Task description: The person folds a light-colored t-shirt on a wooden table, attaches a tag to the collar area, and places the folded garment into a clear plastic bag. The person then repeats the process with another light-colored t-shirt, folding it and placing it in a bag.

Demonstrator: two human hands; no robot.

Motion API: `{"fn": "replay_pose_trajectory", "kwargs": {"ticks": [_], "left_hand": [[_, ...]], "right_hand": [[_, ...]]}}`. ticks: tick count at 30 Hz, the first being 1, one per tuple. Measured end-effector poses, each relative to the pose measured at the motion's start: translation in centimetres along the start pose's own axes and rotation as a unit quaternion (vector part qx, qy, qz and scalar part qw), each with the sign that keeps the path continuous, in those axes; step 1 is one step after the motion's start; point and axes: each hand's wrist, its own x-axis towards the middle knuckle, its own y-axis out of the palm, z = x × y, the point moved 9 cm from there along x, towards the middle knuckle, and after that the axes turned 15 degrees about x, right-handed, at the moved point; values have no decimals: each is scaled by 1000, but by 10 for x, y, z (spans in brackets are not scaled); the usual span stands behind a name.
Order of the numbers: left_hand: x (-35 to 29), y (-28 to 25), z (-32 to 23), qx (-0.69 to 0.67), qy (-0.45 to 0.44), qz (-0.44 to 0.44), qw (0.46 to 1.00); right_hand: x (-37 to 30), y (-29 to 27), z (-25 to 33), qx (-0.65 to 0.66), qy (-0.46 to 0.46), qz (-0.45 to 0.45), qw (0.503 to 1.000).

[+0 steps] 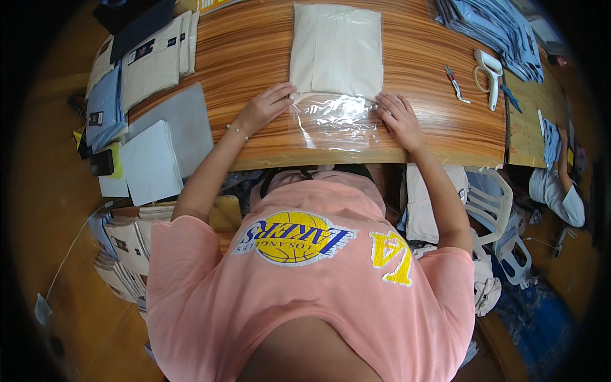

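One folded cream garment [337, 48] lies clear-bagged at 12 o'clock on our tabletop [248, 38] | done, we judge: bagging | remaining, likely: closing the clear flap [337, 124], unfolded at its 6 o'clock | our left hand [264, 107] at its 7, right hand [402, 126] at its 5; whether fingers pinch, we cannot tell

Bag [344, 121]: glossy plastic. Cloth [337, 51]: matt. Tabletop [242, 57]: glossy woodgrain. White tool [489, 62]: probably plastic.

Gaps beside cream packet [337, 51]; folded garments [156, 73] block far left, red tool [454, 81] right.
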Motion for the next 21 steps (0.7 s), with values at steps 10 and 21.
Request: {"fn": "replay_pose_trajectory", "kwargs": {"ticks": [10,21], "left_hand": [[-6,16,10,39,23,70,997],[2,18,-5,133,106,97,981]], "right_hand": [[6,12,-1,-23,-34,91,995],[8,17,10,-53,-13,69,996]]}}
